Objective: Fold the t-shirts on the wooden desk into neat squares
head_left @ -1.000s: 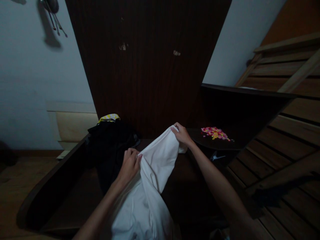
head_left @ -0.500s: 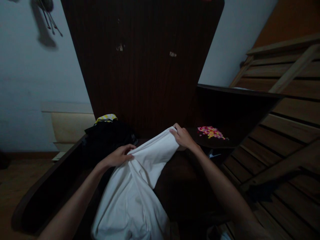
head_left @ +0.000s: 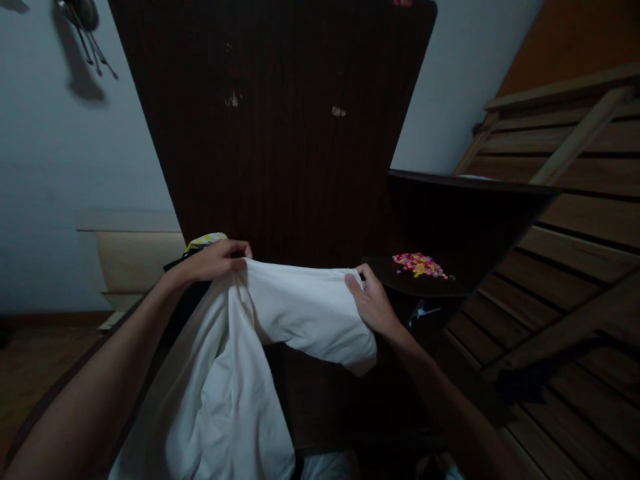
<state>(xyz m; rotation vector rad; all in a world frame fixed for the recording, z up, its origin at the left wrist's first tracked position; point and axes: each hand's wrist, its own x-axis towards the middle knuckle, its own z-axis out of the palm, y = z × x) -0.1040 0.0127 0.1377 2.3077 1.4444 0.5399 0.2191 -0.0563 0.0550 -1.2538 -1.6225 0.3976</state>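
A white cloth garment (head_left: 295,303) is stretched between my two hands, its upper edge pulled nearly level. My left hand (head_left: 223,259) pinches that edge at the left, fingers closed on the fabric. At the other end, my right hand (head_left: 373,300) grips the sleeve-like part with the thumb on top. Below my left hand the rest of the garment hangs down in loose folds toward the bottom of the view. Its exact kind is hard to make out among the folds.
Behind stands a tall dark wooden panel (head_left: 275,147). To the right, a dark shelf (head_left: 450,288) bears a pile of small pink and yellow pieces (head_left: 420,264). A yellow-and-white cloth (head_left: 207,240) lies on dark fabric at the left. Wooden slats (head_left: 565,250) lean at the far right.
My left hand has risen and moved left, while my right hand has shifted slightly right and down. The garment's upper edge has gone from slanted to nearly level, and its lower part has swung left.
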